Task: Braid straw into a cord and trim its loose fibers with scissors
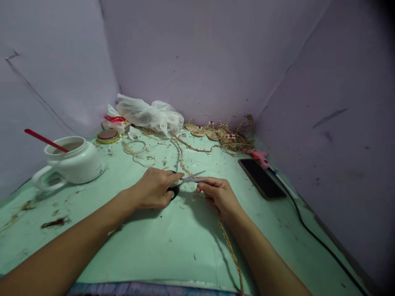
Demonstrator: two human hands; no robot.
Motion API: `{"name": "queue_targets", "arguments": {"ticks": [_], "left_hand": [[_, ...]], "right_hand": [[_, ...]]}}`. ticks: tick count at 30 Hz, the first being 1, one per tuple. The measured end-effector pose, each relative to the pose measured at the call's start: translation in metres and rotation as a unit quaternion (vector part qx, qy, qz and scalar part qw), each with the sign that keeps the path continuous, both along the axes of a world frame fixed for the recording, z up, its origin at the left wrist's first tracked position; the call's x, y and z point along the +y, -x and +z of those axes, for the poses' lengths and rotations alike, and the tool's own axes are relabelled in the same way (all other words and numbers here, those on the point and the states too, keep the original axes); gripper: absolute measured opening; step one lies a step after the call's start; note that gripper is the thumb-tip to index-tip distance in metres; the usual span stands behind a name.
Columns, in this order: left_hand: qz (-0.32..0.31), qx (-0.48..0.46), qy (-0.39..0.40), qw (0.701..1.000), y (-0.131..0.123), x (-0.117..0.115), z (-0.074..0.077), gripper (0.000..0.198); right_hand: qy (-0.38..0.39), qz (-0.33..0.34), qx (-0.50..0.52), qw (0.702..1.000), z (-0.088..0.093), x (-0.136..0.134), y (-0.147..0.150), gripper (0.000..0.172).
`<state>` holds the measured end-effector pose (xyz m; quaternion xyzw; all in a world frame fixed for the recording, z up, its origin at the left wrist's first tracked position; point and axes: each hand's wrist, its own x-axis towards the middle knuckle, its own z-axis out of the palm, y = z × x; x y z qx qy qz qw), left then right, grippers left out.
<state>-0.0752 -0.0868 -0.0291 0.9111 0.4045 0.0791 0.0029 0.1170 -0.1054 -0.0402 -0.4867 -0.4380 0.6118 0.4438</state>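
Observation:
Near the middle of the green surface, my left hand (156, 187) is closed on black-handled scissors (188, 180). Their blades are apart and point right, toward the fingertips of my right hand (220, 195). That hand pinches a braided straw-coloured rope (230, 244). One length of the rope hangs from under the palm to the near edge. Another stretch of braided cord (182, 158) runs from the blades back toward the plastic bag. Whether the blades touch the rope, I cannot tell.
On the left stands a white mug (75, 164) with a red stick (46, 139) in it. At the back are a plastic bag (151, 115), a round tin (108, 136) and coiled fibre pieces (228, 137). A phone (262, 179) and pink glue gun (259, 157) with black cable lie right.

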Motion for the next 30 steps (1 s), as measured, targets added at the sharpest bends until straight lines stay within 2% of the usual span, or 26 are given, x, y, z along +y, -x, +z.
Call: {"name": "queue_targets", "arguments": {"ticks": [4, 8, 14, 17, 20, 22, 24, 28, 30], "left_hand": [[-0.012, -0.028, 0.025, 0.999, 0.001, 0.002, -0.003, 0.054], [-0.02, -0.048, 0.04, 0.998, 0.001, 0.002, -0.004, 0.045], [-0.012, -0.079, 0.059, 0.995, 0.002, 0.004, -0.002, 0.037], [0.035, -0.165, 0.057, 0.984, 0.006, 0.012, -0.005, 0.031], [0.109, -0.27, 0.053, 0.955, 0.011, 0.022, -0.013, 0.032], [0.137, -0.302, 0.059, 0.942, 0.012, 0.025, -0.016, 0.033], [0.147, -0.287, 0.062, 0.945, 0.01, 0.023, -0.016, 0.031], [0.144, -0.19, 0.057, 0.97, 0.003, 0.013, -0.009, 0.024], [0.14, -0.154, 0.044, 0.977, 0.0, 0.009, -0.006, 0.027]], "right_hand": [[0.018, 0.01, 0.022, 1.0, 0.0, 0.0, 0.0, 0.011], [0.03, 0.002, 0.04, 0.999, 0.0, 0.0, 0.0, 0.01], [0.019, -0.013, 0.05, 0.999, 0.0, -0.001, -0.001, 0.02], [0.022, -0.018, 0.062, 0.998, -0.002, 0.0, 0.0, 0.021], [0.032, -0.038, 0.075, 0.996, -0.006, 0.002, 0.002, 0.016], [0.056, -0.052, 0.084, 0.994, -0.009, 0.003, 0.004, 0.013], [0.076, -0.043, 0.092, 0.992, -0.012, 0.004, 0.005, 0.018], [0.074, 0.003, 0.125, 0.989, -0.014, 0.004, 0.003, 0.035], [0.061, 0.007, 0.119, 0.991, -0.013, 0.004, 0.002, 0.033]]}}
